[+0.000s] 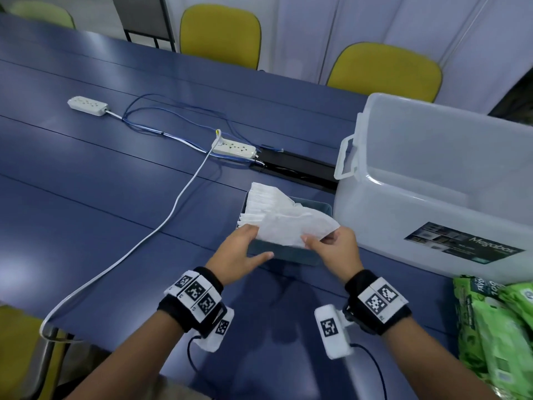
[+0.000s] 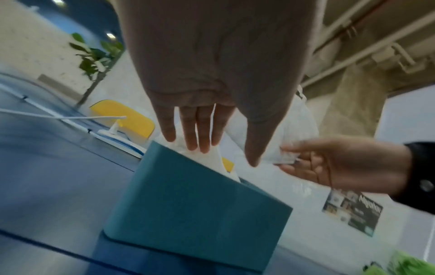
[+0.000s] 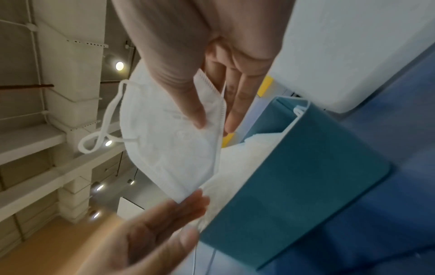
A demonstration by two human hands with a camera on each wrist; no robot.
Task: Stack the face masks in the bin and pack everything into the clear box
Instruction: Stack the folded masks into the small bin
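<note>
- The left hand (image 1: 240, 253) reaches forward over the near left corner of the teal bin (image 1: 284, 254), fingers straight and spread, fingertips touching the lower edge of a white face mask (image 1: 291, 226); it grips nothing.
- The right hand (image 1: 336, 249) pinches the same mask between thumb and fingers at its right end, holding it just above the bin's near rim; an ear loop (image 3: 101, 119) dangles from it.
- A row of white masks (image 1: 261, 202) stands inside the bin, towards its far end.
- The bin stands on the blue table (image 1: 101, 180), just left of the clear box (image 1: 438, 180), which stands open.
- Green packets (image 1: 493, 321) lie at the table's near right edge.
- Two white power strips (image 1: 86, 105) and cables lie farther back.
</note>
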